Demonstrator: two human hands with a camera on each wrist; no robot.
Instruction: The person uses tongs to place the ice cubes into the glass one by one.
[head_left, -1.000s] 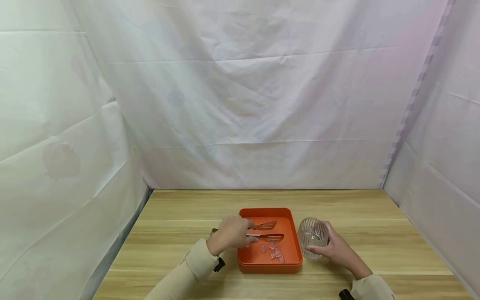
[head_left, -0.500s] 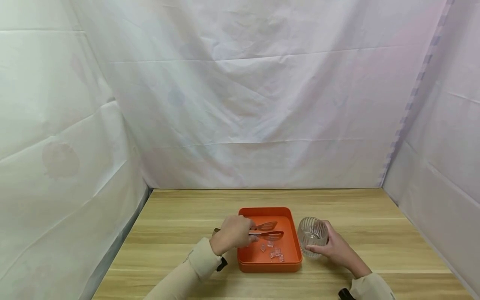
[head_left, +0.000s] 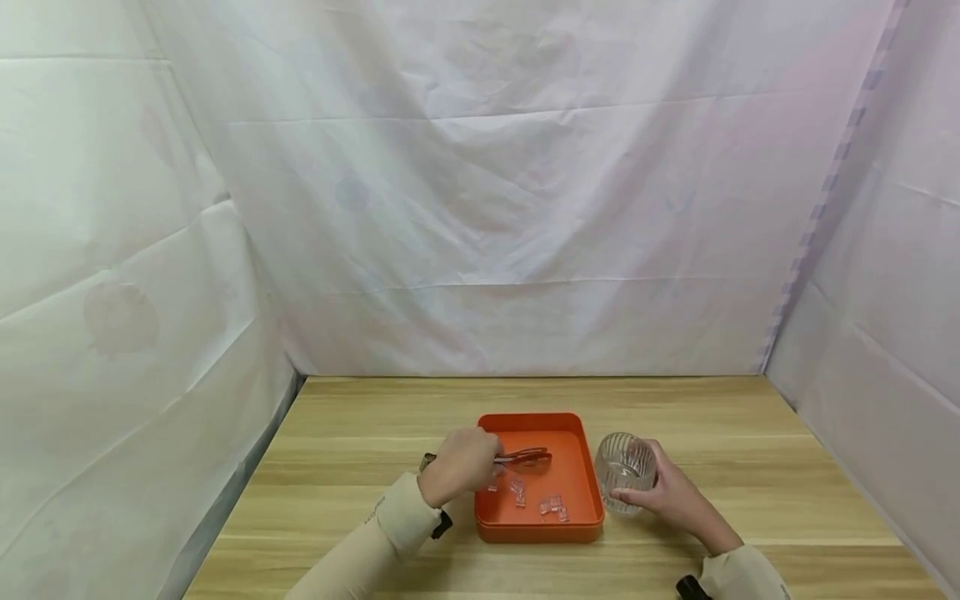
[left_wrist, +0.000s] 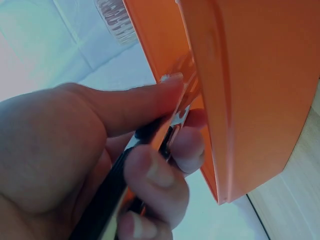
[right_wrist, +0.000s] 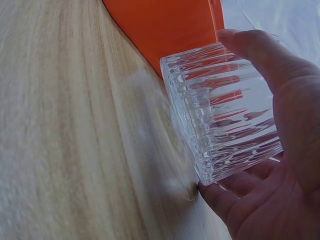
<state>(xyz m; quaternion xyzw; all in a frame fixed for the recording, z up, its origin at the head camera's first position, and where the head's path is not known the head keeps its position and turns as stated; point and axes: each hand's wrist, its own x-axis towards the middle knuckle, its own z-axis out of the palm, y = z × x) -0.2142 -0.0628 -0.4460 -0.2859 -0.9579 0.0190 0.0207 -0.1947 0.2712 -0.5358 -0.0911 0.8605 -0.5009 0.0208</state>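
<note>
Metal tongs point(head_left: 531, 457) with slotted ends reach over the orange tray point(head_left: 540, 534), gripped by my left hand point(head_left: 462, 460) from the left side. Their two ends lie close together, and I cannot tell whether a cube is between them. Dark handles point(left_wrist: 102, 202) run through the curled fingers in the left wrist view. Several clear cubes point(head_left: 554, 505) lie on the tray floor, some of them point(head_left: 518, 492) just in front of the tongs. Right of the tray, my right hand point(head_left: 670, 497) grips a ribbed clear glass point(right_wrist: 225, 110), thumb and fingers around its side.
The tray's raised wall point(left_wrist: 260, 100) stands right beside the left fingers. Its right side is close to the glass. A wooden table point(head_left: 360, 417) lies under everything, with white cloth point(head_left: 480, 208) hanging behind it and on both sides.
The spread ends of the tongs have come together and drawn back leftward. A couple of cubes beneath them have shifted left. The right hand and glass have stayed in place.
</note>
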